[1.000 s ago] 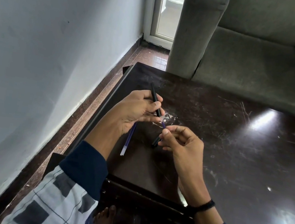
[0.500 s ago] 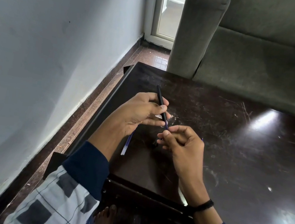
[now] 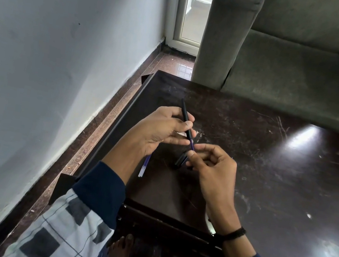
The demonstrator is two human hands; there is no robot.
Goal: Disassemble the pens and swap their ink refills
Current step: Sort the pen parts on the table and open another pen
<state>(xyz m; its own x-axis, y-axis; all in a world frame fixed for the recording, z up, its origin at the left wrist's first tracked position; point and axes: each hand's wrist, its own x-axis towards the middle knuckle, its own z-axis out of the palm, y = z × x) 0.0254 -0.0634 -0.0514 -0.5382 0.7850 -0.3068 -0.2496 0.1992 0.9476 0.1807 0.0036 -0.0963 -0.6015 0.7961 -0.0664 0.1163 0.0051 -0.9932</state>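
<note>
Scratched dark table (image 3: pixel 267 178), left hand (image 3: pixel 159 131) grip pinching black barrel (image 3: pixel 185 115), right hand (image 3: pixel 214 165) pinching blue refill (image 3: pixel 192 145)

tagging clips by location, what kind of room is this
Probably a home living room: a grey sofa, a dark scratched low table before it, and a glazed door in the corner.

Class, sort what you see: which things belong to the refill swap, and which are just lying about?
Job: black pen barrel, held by the left hand; blue refill, pinched by the right hand; black pen part below that hand; loose refill on the table.
Not in the job: grey sofa; black wristband; door frame.
</note>
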